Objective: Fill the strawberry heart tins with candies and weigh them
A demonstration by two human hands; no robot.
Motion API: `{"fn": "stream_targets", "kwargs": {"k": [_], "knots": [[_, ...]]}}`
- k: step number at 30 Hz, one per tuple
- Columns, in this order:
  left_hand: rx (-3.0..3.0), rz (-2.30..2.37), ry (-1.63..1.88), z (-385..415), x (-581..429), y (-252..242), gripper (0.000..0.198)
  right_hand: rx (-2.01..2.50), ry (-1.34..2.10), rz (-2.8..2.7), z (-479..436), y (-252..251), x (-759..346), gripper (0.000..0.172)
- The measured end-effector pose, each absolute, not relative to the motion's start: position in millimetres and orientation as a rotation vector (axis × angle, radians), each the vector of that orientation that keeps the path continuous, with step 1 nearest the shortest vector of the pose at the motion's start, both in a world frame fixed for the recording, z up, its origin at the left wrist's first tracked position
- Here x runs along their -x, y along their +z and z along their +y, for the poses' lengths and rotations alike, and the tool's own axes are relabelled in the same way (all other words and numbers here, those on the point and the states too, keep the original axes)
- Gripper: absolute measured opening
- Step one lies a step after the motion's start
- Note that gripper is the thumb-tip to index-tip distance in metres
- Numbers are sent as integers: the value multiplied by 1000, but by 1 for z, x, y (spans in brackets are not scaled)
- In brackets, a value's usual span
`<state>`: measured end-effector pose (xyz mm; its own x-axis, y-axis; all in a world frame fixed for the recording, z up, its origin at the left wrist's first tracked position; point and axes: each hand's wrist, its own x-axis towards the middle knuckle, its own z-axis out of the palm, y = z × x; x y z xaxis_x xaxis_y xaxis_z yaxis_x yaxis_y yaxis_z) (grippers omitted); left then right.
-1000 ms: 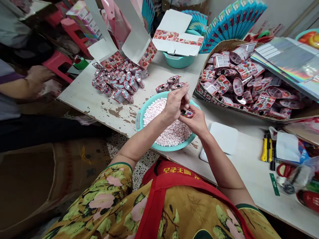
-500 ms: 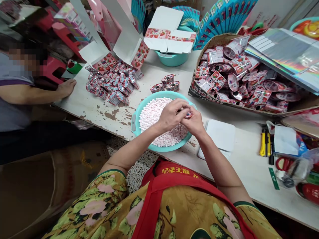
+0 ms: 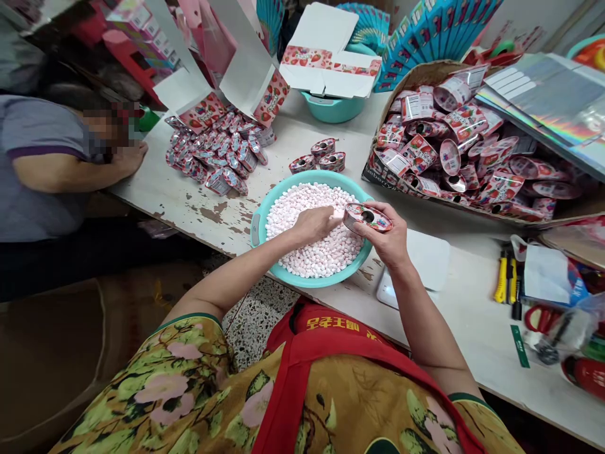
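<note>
The right hand (image 3: 388,238) pinches a seemingly light, slick candy case (image 3: 367,217) by its rim; the left hand (image 3: 314,225) curls into loose pink candies (image 3: 314,255), grip unclear

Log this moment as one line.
left hand: among pink candies in teal bowl | right hand: holds strawberry container over bowl rim | behind bowl: three containers

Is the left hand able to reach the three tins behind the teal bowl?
Probably yes: the left hand lies in the teal bowl, and the tins stand past its far rim, nothing between.
</note>
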<state>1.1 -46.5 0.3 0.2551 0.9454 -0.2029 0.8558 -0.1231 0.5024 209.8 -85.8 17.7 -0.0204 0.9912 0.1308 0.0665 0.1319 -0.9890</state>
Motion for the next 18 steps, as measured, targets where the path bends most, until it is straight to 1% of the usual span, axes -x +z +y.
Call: {"fn": "stream_targets", "kwargs": {"k": [1, 3, 5, 7, 9, 12, 15, 18], "knots": [[-1933, 1674, 336, -45, -1, 0, 28, 1163, 1101, -1338, -86, 18, -208, 51], [-1690, 1711, 680, -41, 1, 4, 32, 1184, 1121, -1366, -87, 18, -204, 50], [-1301, 1534, 1042, -38, 2, 15, 39, 1197, 1129, -1417, -88, 20, -198, 48], [-962, 1295, 1247, -39, -3, 31, 45, 1202, 1115, -1486, -88, 22, -190, 44], [-792, 1169, 1339, -44, -14, 49, 48, 1199, 1093, -1560, -86, 23, -181, 39], [-715, 1139, 1411, -53, -34, 65, 50, 1197, 1046, -1633, -84, 23, -168, 34], [-697, 1159, 1433, -57, -47, 67, 51, 1216, 987, -1669, -83, 21, -162, 32], [-712, 1202, 1383, -56, -49, 66, 52, 1227, 992, -1671, -84, 20, -165, 32]]}}
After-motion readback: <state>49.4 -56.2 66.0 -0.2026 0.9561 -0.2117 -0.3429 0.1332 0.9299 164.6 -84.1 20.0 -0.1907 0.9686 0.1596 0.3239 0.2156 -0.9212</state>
